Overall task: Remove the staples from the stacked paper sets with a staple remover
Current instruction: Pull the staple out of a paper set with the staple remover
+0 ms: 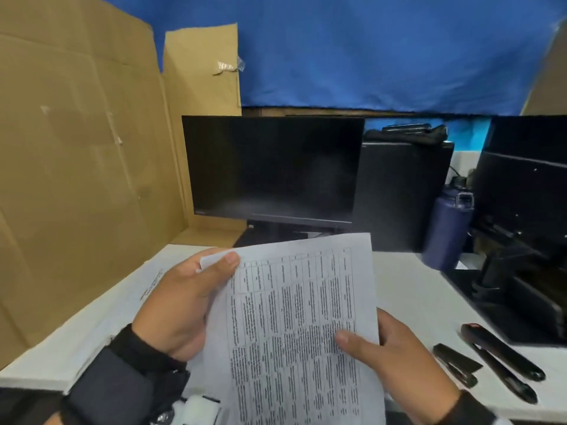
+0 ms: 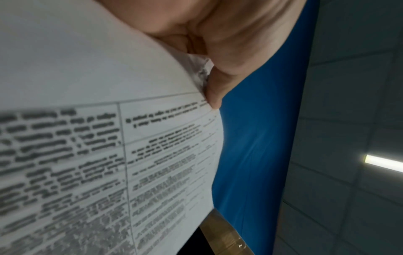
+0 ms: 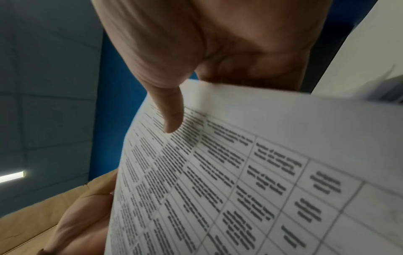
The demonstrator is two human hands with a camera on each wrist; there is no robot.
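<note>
A white paper set (image 1: 294, 317) printed with a table is lifted above the desk, held by both hands. My left hand (image 1: 184, 299) pinches its upper left corner, thumb on top; the left wrist view shows that corner crumpled under the thumb (image 2: 214, 89). My right hand (image 1: 389, 360) grips the right edge with the thumb on the printed face (image 3: 172, 113). Two black tools lie on the desk to the right: a small black stapler-like tool (image 1: 457, 365) and a long black plier-like tool (image 1: 503, 360). I cannot tell which is the staple remover. No staple is visible.
A white desk (image 1: 408, 280) holds a dark monitor (image 1: 273, 170), a second monitor stand (image 1: 506, 280) at right, a navy bottle (image 1: 448, 228) and a black box (image 1: 402, 194). Cardboard sheets (image 1: 76, 164) stand at left. More printed paper (image 1: 153, 283) lies under my left hand.
</note>
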